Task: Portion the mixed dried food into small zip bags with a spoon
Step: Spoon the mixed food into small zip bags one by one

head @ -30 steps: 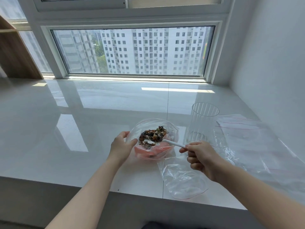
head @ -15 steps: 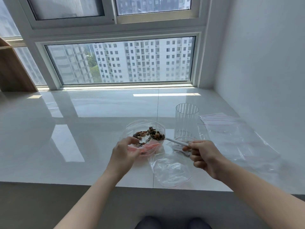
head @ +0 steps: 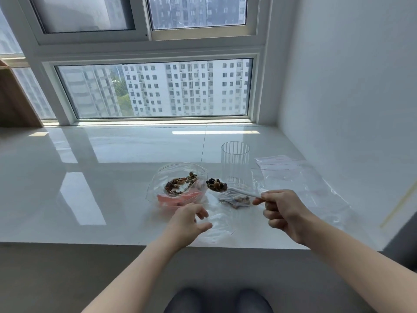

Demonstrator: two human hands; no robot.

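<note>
A large clear bag (head: 158,177) lined over a pink bowl (head: 180,198) holds mixed dried food (head: 179,183) on the white sill. My right hand (head: 285,213) grips the handle of a white spoon (head: 242,192), whose bowl carries a heap of dried food just right of the bag. Below the spoon lies a small zip bag (head: 237,199) with some food in it. My left hand (head: 189,221) hovers open just in front of the bowl, holding nothing. An empty clear bag (head: 216,229) lies flat near the sill's front edge.
A ribbed clear glass (head: 235,163) stands behind the spoon. Several flat zip bags (head: 293,175) lie to the right near the wall. The glossy sill (head: 101,177) ends at a front edge close to my hands; a window runs along the back.
The spoon came out of the bowl bag with a load of food and moved right over the small bag. My left hand let go of the bag rim and drew back.
</note>
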